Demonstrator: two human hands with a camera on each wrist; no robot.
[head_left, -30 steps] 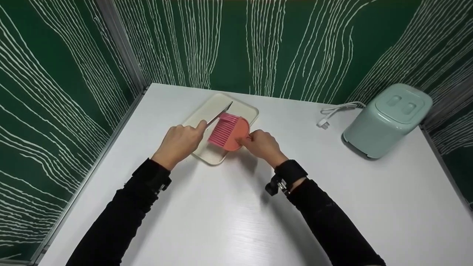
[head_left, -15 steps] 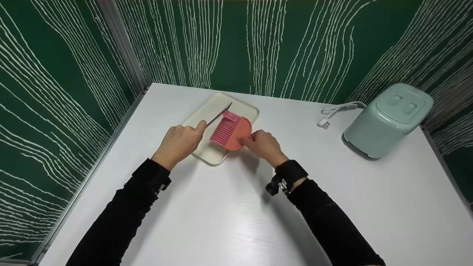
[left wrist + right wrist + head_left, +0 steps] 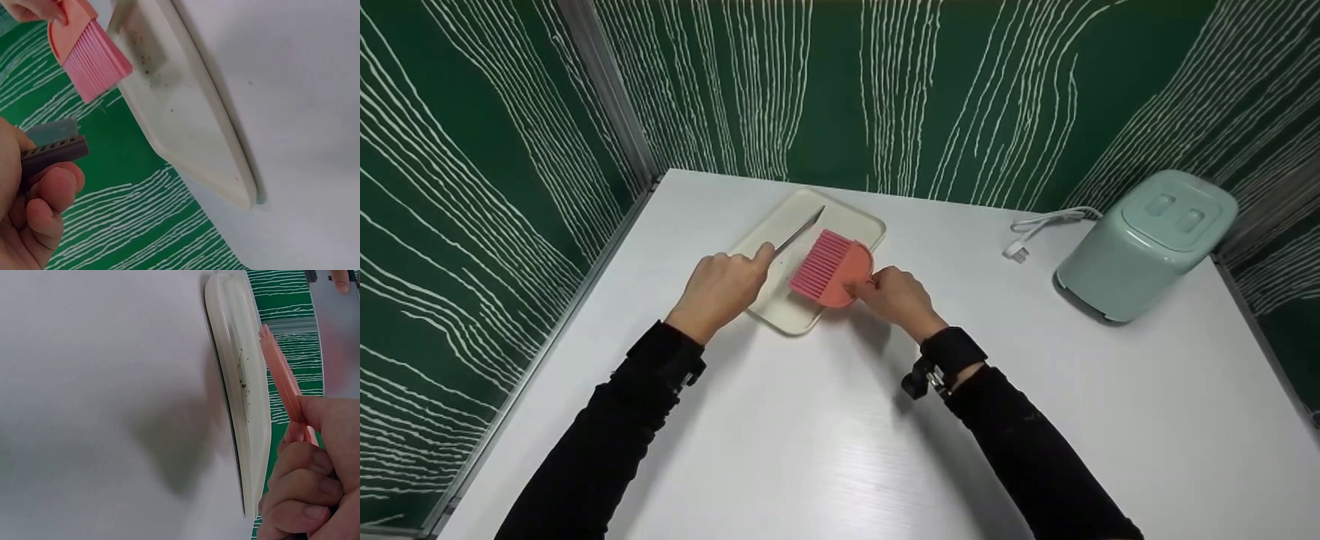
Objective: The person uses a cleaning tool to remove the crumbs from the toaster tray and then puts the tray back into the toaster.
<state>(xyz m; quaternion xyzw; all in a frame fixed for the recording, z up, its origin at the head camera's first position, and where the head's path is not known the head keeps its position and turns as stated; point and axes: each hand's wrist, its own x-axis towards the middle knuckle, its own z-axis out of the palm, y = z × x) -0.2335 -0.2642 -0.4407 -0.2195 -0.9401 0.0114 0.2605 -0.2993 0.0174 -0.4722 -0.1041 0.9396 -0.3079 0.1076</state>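
My left hand (image 3: 722,289) grips a scraper (image 3: 799,231) with a flat grey metal blade, seen nearly edge-on from the head, and a dark slotted handle (image 3: 56,153). Between finger and thumb, my right hand (image 3: 896,298) pinches the orange, half-round handle of a brush (image 3: 834,268) with pink bristles (image 3: 97,63). Both tools are held over a cream rectangular tray (image 3: 791,321). The bristles are straight and point left toward the scraper, with a narrow gap between them in the head view. Small brown crumbs (image 3: 243,385) lie scattered in the tray.
A pale green toaster (image 3: 1140,251) stands at the right of the white table (image 3: 840,435), its white cord and plug (image 3: 1017,249) lying to its left. Green panels (image 3: 825,90) with white wavy lines rise behind the table and along its sides.
The brush's bristles, bent at the upper corner against the scraper before, are now straight and away from it. My left hand has shifted slightly left with the scraper.
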